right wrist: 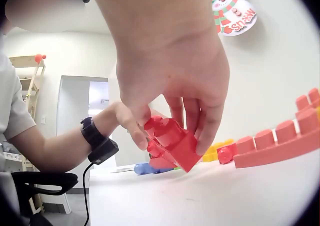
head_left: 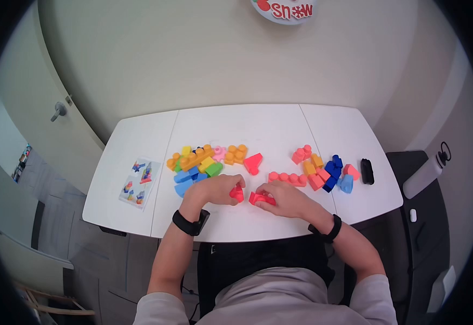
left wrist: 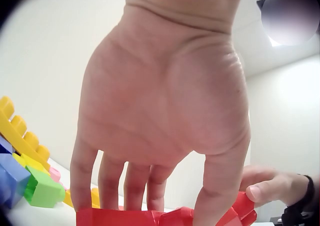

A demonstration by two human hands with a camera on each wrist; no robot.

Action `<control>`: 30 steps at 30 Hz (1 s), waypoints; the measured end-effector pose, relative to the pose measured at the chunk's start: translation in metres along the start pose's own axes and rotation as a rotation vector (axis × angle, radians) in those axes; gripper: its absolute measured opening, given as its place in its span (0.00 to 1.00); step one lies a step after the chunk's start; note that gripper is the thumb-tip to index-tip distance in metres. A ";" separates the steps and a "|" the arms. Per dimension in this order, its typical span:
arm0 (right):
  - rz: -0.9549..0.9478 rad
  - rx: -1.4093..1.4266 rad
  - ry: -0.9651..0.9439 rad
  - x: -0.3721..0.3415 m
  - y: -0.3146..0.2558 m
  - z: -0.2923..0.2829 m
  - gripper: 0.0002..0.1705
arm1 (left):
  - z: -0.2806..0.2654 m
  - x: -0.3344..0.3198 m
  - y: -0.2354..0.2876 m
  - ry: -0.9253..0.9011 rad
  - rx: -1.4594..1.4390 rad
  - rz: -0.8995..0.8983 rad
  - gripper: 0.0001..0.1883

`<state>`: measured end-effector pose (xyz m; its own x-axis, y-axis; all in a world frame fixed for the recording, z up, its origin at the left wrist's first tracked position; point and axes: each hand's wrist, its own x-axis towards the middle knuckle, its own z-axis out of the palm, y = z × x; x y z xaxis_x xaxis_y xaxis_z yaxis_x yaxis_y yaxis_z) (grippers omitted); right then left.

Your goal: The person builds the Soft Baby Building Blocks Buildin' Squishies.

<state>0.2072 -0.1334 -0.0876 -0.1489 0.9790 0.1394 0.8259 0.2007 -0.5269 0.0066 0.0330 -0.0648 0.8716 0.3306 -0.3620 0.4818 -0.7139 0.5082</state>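
Near the front middle of the white table (head_left: 231, 225), my left hand (head_left: 215, 189) grips a red building block (head_left: 238, 195) between thumb and fingers. In the left wrist view, that block (left wrist: 117, 218) spans the bottom edge under the fingertips. Just to the right, my right hand (head_left: 288, 200) pinches another red block (head_left: 261, 199) with round studs. The right wrist view shows this block (right wrist: 181, 148) tilted, one corner low over the tabletop. A small gap separates the two blocks in the head view. A red heart-shaped piece (head_left: 253, 162) lies beyond the hands.
Yellow (head_left: 197, 158), blue (head_left: 183, 188) and green blocks (head_left: 214, 169) cluster beyond the left hand. A long coral studded block (head_left: 288, 179) and dark blue blocks (head_left: 333, 172) lie right. A picture sheet (head_left: 139, 183) is at the left, a black case (head_left: 367, 171) at the right.
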 end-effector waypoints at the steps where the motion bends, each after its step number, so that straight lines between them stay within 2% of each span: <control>1: 0.003 0.003 0.001 0.002 0.003 0.001 0.23 | 0.001 0.002 -0.001 -0.029 -0.004 0.005 0.27; 3: 0.022 -0.011 -0.132 0.004 0.011 0.007 0.20 | 0.009 0.010 -0.011 -0.068 -0.011 0.008 0.27; 5: 0.007 -0.045 -0.104 0.004 0.014 0.013 0.20 | 0.016 0.021 -0.030 -0.055 -0.123 0.223 0.26; 10: -0.047 -0.114 -0.043 0.012 0.015 0.020 0.20 | 0.017 0.028 -0.035 -0.148 -0.269 0.221 0.26; 18: 0.105 -0.147 -0.049 0.020 0.006 0.022 0.21 | 0.014 0.031 -0.036 -0.247 -0.211 0.174 0.27; 20: 0.118 -0.169 -0.002 0.022 0.005 0.016 0.21 | 0.018 0.028 -0.038 -0.150 -0.367 0.282 0.30; 21: 0.131 -0.191 0.047 0.024 0.006 0.013 0.21 | 0.019 0.028 -0.039 -0.148 -0.370 0.281 0.30; 23: 0.122 -0.250 0.054 0.037 0.013 0.000 0.20 | 0.014 0.021 -0.033 -0.060 -0.266 0.209 0.33; 27: 0.168 -0.395 0.068 0.069 0.042 -0.005 0.18 | 0.010 0.017 -0.025 0.002 -0.114 0.184 0.36; 28: 0.170 -0.397 0.070 0.075 0.043 -0.006 0.18 | 0.009 0.014 -0.017 0.009 -0.046 0.125 0.36; 30: 0.289 -0.391 0.021 0.085 0.041 -0.003 0.22 | 0.008 0.009 -0.007 0.016 0.023 0.068 0.37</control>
<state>0.2302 -0.0421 -0.0943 0.1245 0.9908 0.0528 0.9748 -0.1122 -0.1930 0.0101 0.0360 -0.0773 0.9038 0.2903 -0.3145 0.4191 -0.7493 0.5128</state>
